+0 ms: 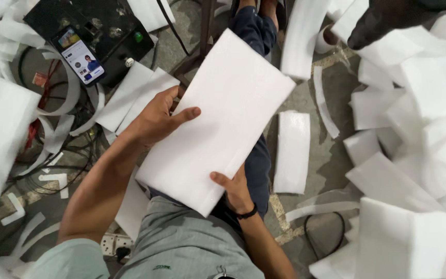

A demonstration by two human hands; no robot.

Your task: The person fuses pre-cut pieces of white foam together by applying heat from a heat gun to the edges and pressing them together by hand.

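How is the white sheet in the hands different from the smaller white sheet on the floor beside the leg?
The held sheet is larger; the floor sheet is narrower and shorter. The held sheet is lifted and tilted diagonally, gripped by the left hand at its side and the right hand at its lower edge; the floor sheet lies flat, untouched. Both are white rectangles of the same foam-like material.

Lighting bright, even, diffuse; no source in frame. White foam sheet (218,124) between the hands near-overexposed, surface detail washed out. Shadows soft, faint beneath the forearms. Centre sharp; foam pieces right of the hands slightly blurred. Phone screen (78,56) glowing.
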